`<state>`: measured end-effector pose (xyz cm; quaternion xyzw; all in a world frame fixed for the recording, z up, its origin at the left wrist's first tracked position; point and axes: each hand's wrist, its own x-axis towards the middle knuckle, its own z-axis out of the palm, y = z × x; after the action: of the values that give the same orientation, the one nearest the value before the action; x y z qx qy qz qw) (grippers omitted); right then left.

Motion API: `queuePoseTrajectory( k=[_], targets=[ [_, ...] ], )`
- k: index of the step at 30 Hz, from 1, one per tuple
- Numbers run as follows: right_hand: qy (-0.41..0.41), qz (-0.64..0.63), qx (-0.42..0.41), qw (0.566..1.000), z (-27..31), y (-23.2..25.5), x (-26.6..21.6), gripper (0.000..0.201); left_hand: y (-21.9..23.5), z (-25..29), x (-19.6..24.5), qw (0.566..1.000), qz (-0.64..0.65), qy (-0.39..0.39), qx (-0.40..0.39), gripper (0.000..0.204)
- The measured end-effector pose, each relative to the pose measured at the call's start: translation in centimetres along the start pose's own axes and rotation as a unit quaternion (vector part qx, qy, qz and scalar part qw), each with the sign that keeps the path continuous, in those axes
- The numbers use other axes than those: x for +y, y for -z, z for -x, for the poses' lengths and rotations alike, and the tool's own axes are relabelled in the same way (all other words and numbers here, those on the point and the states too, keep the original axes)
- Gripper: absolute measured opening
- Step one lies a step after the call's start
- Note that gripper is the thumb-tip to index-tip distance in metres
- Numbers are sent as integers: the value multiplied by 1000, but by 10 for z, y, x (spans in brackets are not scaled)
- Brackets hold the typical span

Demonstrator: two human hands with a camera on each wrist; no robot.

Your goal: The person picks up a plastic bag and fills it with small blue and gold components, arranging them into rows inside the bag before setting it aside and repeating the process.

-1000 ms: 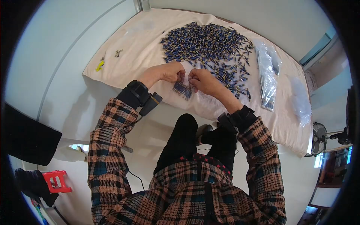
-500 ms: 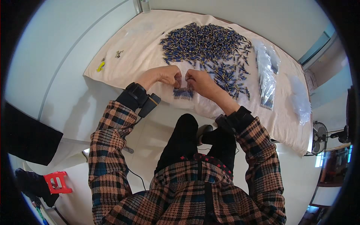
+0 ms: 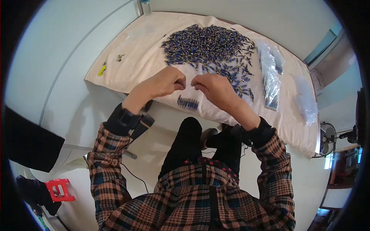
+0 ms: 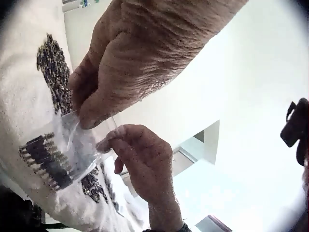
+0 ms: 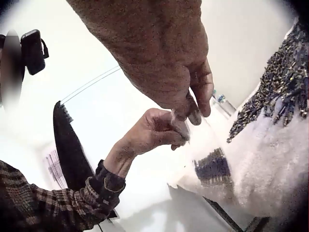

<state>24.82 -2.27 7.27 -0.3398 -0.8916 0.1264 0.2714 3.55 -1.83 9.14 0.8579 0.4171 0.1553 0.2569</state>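
Observation:
My left hand (image 3: 167, 81) and right hand (image 3: 216, 87) are raised close together above the near edge of the bed-like surface. Between them hangs a small clear plastic bag (image 4: 79, 137), its upper edge pinched by the fingertips of both hands. A neat row of slim dark-blue parts with brass-coloured ends (image 3: 188, 103) lies at the bottom of the bag. Just beyond my hands spreads a large heap of the same blue parts (image 3: 208, 44), with looser ones trailing toward my right hand.
Long filled clear bags (image 3: 271, 77) lie right of the heap, with thin plastic bags (image 3: 306, 100) farther right. A yellow item (image 3: 102, 70) and small metal bits (image 3: 120, 57) sit on the left of the pale cloth (image 3: 135, 65). A bottle (image 3: 146, 7) stands at the back corner.
Both hands have risen toward the head camera with the bag, and the row of parts now hangs more visibly below them. The heap has not changed.

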Motion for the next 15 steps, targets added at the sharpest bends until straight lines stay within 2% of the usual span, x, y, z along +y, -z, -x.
queuePoseTrajectory(
  k=[5, 8, 9, 11, 13, 15],
  targets=[
    [25, 25, 32, 999, 16, 30, -19, 11, -1, 12, 29, 995, -34, -74, 52, 10],
    [29, 49, 57, 997, 27, 42, -23, 11, -7, 12, 48, 983, -79, -115, 122, 11],
    [53, 59, 71, 994, 29, 41, -22, 11, -8, 14, 54, 982, -81, -128, 117, 11],
    [81, 102, 100, 986, 43, 54, -16, 12, -11, 12, 66, 976, -123, -121, 134, 16],
    [52, 99, 114, 987, 60, 70, -23, 12, -20, 11, 93, 972, -40, -149, 180, 26],
    [22, 125, 120, 985, 80, 83, -27, 11, -31, 10, 115, 921, -97, -242, 289, 33]
  ],
)
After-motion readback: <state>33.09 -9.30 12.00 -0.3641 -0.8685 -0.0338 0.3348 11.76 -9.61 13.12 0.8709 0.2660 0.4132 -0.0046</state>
